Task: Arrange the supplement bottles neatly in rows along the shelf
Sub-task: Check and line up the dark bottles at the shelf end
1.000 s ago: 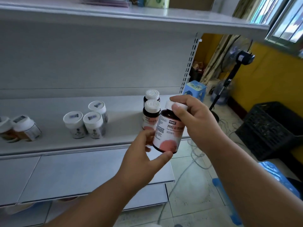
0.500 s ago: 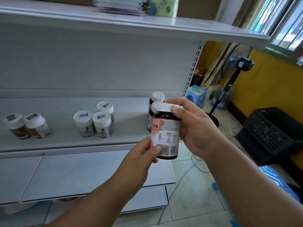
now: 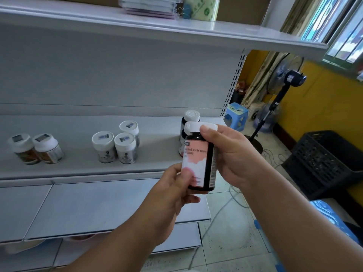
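Observation:
A dark supplement bottle point(image 3: 198, 160) with a pink label and white cap hangs in front of the shelf's right end, held by both hands. My right hand point(image 3: 233, 156) grips its cap and upper side. My left hand point(image 3: 174, 193) holds its bottom, thumb on the label. Two matching dark bottles point(image 3: 190, 117) stand one behind the other on the grey shelf point(image 3: 78, 167), partly hidden behind the held one. Three white-capped jars point(image 3: 115, 144) cluster mid-shelf. Two more jars point(image 3: 35, 148) stand at the left.
An upper shelf point(image 3: 216, 30) carries a stack of flat packs and a green tissue pack point(image 3: 204, 7). To the right are a standing fan point(image 3: 282, 83), a blue stool point(image 3: 235, 114) and a black crate point(image 3: 326, 160). Cables lie on the tiled floor.
The held bottle has been turned about its upright axis: first the Chinese-text face, then the barcode side, now the English pink label faces me. Both hands kept hold; the camera tilted up slightly.

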`<move>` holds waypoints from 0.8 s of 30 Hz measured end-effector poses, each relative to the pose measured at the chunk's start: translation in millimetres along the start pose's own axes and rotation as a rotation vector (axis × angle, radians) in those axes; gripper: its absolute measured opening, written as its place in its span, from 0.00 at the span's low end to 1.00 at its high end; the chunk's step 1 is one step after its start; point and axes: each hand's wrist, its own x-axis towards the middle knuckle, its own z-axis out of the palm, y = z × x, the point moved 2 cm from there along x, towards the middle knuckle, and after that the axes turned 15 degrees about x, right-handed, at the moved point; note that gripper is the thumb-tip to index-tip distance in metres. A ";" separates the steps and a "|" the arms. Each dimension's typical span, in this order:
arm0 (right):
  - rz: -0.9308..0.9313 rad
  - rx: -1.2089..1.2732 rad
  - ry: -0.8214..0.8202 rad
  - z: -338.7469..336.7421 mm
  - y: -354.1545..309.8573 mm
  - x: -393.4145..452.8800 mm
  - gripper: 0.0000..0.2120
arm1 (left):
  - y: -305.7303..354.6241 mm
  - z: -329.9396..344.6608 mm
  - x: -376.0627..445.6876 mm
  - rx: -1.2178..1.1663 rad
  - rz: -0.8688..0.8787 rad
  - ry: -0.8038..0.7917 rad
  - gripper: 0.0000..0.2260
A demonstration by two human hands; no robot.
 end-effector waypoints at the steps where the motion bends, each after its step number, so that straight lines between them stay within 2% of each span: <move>1: 0.022 0.006 -0.004 0.6 0.8 -0.3 0.27 | -0.6 0.1 0.5 -0.006 0.006 0.006 0.29; 5: 0.131 0.131 -0.046 1.2 -0.6 -4.1 0.28 | -3.8 -1.7 -0.4 -0.121 -0.025 -0.030 0.25; 9: 0.062 0.042 -0.065 3.9 0.4 -1.5 0.29 | -5.1 -3.1 -0.5 -0.056 -0.006 0.005 0.25; 11: 0.039 -0.005 -0.030 8.4 2.1 0.1 0.31 | -5.4 -1.2 0.3 -0.001 0.013 0.025 0.29; 13: 0.053 0.015 -0.028 9.2 2.8 0.4 0.28 | -4.8 -1.3 1.6 -0.016 0.020 0.052 0.29; 16: 0.087 0.056 -0.054 4.1 -0.2 -1.2 0.14 | -0.2 -2.2 0.0 -0.135 -0.013 -0.006 0.24; 19: 0.037 0.016 -0.066 3.1 -3.3 -1.7 0.16 | 1.2 -4.7 0.1 -0.153 -0.056 -0.011 0.20; 21: -0.018 -0.005 -0.048 6.9 -3.1 -1.1 0.20 | 1.3 -5.4 1.4 -0.071 -0.032 0.020 0.18; 24: -0.145 -0.133 0.004 11.4 -3.9 -4.1 0.25 | 7.8 -7.8 2.1 0.232 0.040 0.033 0.20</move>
